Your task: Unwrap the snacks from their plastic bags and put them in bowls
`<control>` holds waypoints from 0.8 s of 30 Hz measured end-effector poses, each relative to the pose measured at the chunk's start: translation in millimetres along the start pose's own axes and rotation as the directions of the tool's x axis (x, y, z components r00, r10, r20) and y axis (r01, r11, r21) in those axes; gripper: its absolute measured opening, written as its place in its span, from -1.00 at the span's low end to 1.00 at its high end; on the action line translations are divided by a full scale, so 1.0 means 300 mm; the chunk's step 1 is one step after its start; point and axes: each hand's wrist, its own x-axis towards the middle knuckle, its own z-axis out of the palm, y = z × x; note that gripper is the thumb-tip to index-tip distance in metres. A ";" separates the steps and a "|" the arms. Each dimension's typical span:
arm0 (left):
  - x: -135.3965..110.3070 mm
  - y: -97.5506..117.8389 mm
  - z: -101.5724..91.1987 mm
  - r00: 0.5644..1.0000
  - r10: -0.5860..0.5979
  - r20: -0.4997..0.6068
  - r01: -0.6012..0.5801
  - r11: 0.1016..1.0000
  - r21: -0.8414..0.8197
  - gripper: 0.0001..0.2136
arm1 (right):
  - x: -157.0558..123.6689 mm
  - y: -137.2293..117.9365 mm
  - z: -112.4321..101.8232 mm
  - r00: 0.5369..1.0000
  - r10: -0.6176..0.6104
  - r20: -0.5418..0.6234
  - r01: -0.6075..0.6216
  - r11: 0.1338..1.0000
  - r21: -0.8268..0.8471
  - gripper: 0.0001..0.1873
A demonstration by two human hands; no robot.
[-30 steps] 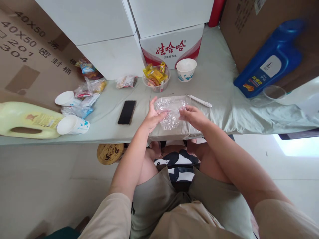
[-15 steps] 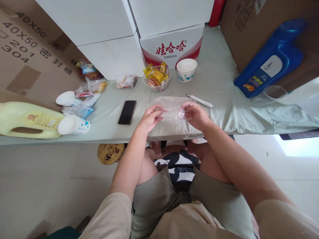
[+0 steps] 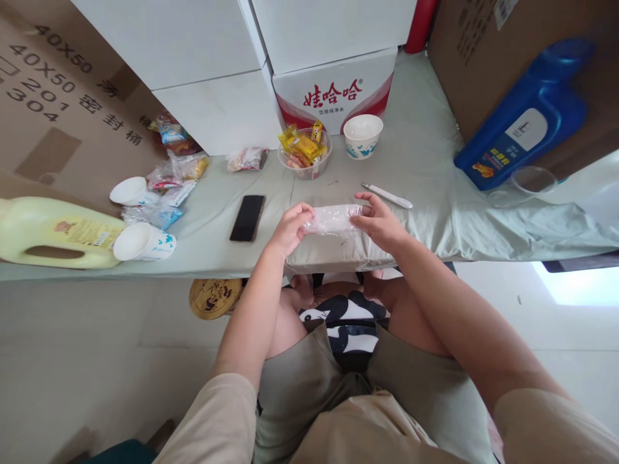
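A clear plastic bag (image 3: 333, 219), folded into a narrow strip, stretches between my two hands just above the front edge of the covered table. My left hand (image 3: 291, 227) pinches its left end. On the other end, the thumb and fingers of my right hand (image 3: 380, 220) are closed, with one finger raised. What is inside the bag, if anything, I cannot make out. Behind my right hand lies a white, pen-like utility knife (image 3: 387, 194). A black phone (image 3: 247, 218) rests to the left of my left hand.
At the back stand a clear bowl of wrapped snacks (image 3: 307, 154) and a paper bowl (image 3: 363, 135). Paper cups (image 3: 144, 242), packets and a yellow jug (image 3: 58, 233) crowd the left. On the right, a blue bottle (image 3: 525, 119) leans near a clear cup (image 3: 533, 182).
The bag was spread wider and flatter; now it is folded down into a narrower strip. My right hand's fingers have shifted on its end. The other things have stayed put.
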 end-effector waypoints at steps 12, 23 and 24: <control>0.049 -0.092 0.011 0.936 0.302 -0.182 -0.185 0.860 0.475 -0.85 | 0.012 0.019 0.002 0.912 -0.328 -0.246 0.139 0.812 -0.566 -0.86; 0.038 -0.111 0.080 0.994 0.094 0.056 -0.104 0.970 0.218 -0.63 | 0.002 0.055 0.048 0.955 -0.290 -0.065 0.239 0.879 -0.412 -0.69; 0.035 -0.111 0.079 0.996 0.081 0.025 -0.084 0.980 0.183 -0.64 | 0.003 0.052 0.044 0.935 -0.326 -0.138 0.236 0.864 -0.445 -0.67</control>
